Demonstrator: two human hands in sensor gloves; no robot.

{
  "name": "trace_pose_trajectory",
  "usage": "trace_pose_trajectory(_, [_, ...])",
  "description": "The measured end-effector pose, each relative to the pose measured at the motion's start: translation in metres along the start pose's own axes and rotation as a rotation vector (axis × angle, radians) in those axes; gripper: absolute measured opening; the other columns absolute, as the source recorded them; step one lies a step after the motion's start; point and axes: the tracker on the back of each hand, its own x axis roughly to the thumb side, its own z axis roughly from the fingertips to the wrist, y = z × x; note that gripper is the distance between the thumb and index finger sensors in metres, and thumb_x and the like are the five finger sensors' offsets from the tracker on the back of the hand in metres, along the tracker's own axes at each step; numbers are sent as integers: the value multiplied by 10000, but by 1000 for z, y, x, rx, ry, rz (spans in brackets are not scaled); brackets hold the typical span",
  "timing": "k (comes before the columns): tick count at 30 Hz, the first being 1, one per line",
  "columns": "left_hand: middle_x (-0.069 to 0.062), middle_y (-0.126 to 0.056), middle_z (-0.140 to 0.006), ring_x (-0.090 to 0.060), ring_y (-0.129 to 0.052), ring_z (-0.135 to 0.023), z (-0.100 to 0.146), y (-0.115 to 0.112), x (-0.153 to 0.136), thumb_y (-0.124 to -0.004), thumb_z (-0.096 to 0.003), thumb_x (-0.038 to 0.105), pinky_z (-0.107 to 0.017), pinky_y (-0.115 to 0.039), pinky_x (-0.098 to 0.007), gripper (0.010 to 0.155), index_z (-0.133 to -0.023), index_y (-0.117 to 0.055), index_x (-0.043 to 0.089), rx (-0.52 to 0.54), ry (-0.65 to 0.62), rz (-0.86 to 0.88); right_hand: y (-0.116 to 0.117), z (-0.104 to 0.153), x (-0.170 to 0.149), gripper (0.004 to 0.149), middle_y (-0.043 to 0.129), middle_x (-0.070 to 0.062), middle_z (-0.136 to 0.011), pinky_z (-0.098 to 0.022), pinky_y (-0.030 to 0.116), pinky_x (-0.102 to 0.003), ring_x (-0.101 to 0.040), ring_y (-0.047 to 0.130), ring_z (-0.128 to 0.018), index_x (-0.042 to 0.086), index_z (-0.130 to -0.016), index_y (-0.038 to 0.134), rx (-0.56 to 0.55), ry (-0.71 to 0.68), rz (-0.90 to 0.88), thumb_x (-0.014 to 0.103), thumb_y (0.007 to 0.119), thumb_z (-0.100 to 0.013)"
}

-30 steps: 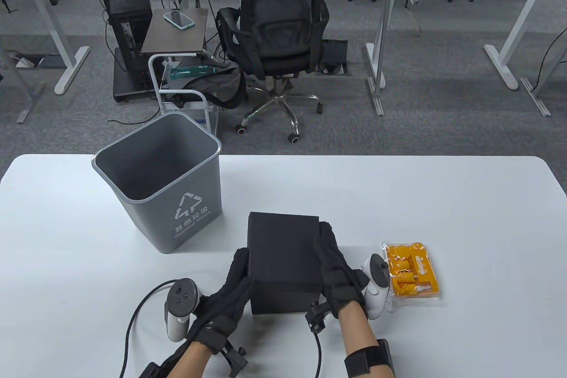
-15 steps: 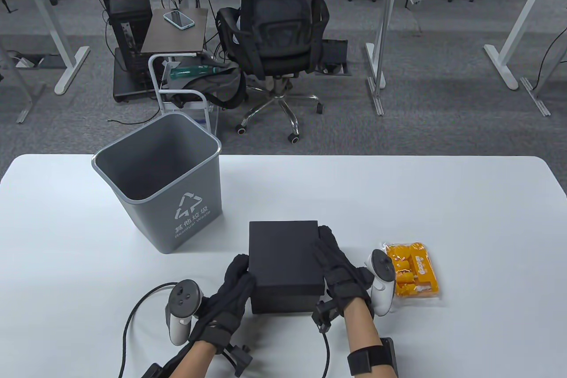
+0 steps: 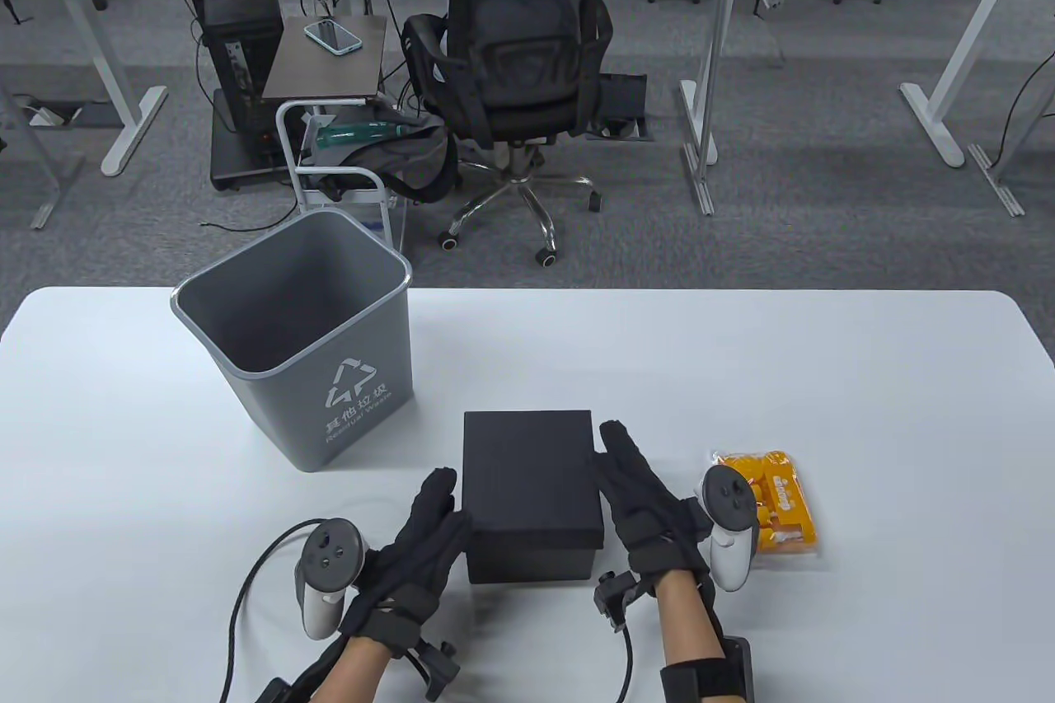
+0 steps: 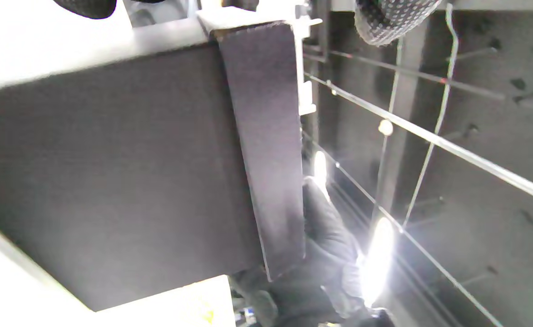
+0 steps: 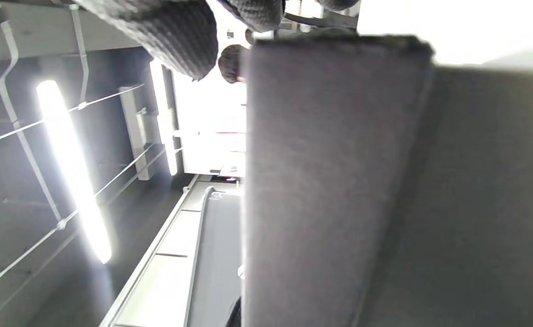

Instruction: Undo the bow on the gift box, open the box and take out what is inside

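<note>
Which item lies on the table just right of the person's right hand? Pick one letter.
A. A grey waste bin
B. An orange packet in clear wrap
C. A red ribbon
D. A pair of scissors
B: the orange packet lies flat on the table beside the right hand; the grey bin stands far-left of the black box.

Bin (image 3: 297,340) left of box (image 3: 532,480)
</note>
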Motion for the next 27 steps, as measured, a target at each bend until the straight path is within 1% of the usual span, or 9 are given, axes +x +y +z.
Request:
trace_pose_trajectory(2, [-326,-190,-1222,-613,-347,-1068,2,10,8,-591,-653,593,-715,-523,-701,779,-1198,-246,156,36,-57,-108,-2,9,20,705,289,-274,-1195,-711,233,-690,-545,238,-1047,110,-1217,406,-35,-90,166,457,679,-668])
trace_pose_trajectory(3, [-323,-188,-1226,-615,-322,-1073,4,13,12,-593,-652,593,-717,-473,-724,777,-1202,-257,160,47,-72,-153,-2,13,27,708,296,-267,-1198,-714,240,-690,-536,241,-1057,117,-1216,409,-41,-118,246,468,674,-662])
trace_pose_trajectory(5, [-318,-199,-1237,-610,-273,-1083,8,22,20,-591,-650,606,-713,-358,-754,786,-1209,-277,151,78,-100,-315,0,26,40,719,289,-248,-1212,-721,243,-693,-519,229,-1078,134,-1221,398,-38,-186,508,489,662,-654])
trace_pose_trajectory(8, [-301,-192,-1248,-594,-227,-1094,10,31,25,-592,-649,611,-706,-278,-753,787,-1214,-301,146,84,-89,-546,3,41,43,731,264,-244,-1219,-720,242,-701,-545,209,-1068,148,-1222,349,-31,-242,812,503,621,-644])
trace_pose_trajectory(10, [-279,-179,-1257,-579,-193,-1102,11,34,26,-592,-648,610,-706,-240,-743,785,-1218,-307,152,87,-74,-666,1,49,40,724,254,-231,-1220,-727,256,-693,-541,210,-1069,144,-1219,356,-45,-262,929,496,611,-640])
trace_pose_trajectory(14, [-226,-135,-1264,-531,-113,-1106,13,39,29,-599,-652,585,-729,-175,-672,764,-1217,-299,168,118,-49,-889,-10,57,32,693,234,-187,-1220,-755,267,-639,-460,201,-1096,126,-1206,410,-101,-278,977,448,627,-632])
trace_pose_trajectory(17, [-187,-83,-1260,-500,-60,-1100,14,37,32,-599,-653,585,-736,-145,-635,765,-1216,-278,178,139,-23,-1024,-16,58,23,681,221,-171,-1217,-762,259,-609,-444,183,-1093,135,-1202,419,-123,-251,997,430,645,-632])
trace_pose_trajectory(21, [-173,-78,-1262,-495,-67,-1105,11,32,30,-600,-649,600,-749,-157,-618,780,-1215,-262,182,114,14,-1058,-18,58,20,696,211,-184,-1213,-756,254,-624,-482,174,-1076,153,-1205,405,-129,-219,1009,467,646,-633])
trace_pose_trajectory(27, [-172,-87,-1268,-527,-127,-1106,8,32,23,-590,-645,622,-755,-202,-635,788,-1217,-256,195,87,75,-1045,-20,59,18,721,210,-199,-1215,-723,250,-692,-565,182,-1043,162,-1211,387,-132,-202,1010,511,632,-629])
